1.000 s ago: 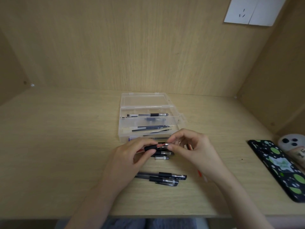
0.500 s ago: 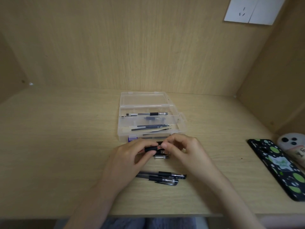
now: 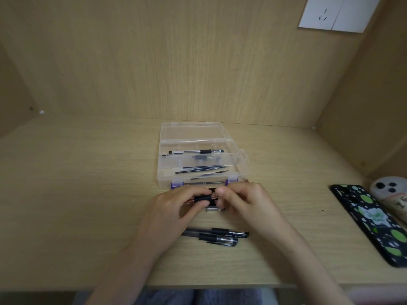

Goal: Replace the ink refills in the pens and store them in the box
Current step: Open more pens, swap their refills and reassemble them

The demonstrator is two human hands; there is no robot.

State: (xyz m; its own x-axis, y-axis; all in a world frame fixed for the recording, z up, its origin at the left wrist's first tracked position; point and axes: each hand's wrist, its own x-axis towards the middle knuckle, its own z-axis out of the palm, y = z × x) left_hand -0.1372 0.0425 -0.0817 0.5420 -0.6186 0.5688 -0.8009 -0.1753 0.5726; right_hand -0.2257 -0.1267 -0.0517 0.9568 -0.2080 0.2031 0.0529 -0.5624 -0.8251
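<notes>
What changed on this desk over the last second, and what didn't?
The right hand slid left along the pen toward the left hand, covering the silver tip it pinches. The left hand keeps gripping it. The box, two desk pens and phone stayed put.

one box (image 3: 161,148), two loose pens (image 3: 229,232) (image 3: 217,239), one phone (image 3: 372,223)

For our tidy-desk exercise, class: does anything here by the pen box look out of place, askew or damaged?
Nothing looks spilled or broken. A small silver part lies loose on the desk between the left hand and right hand, apart from any pen; it might roll off. The refills in the clear box lie slightly crossed.
</notes>
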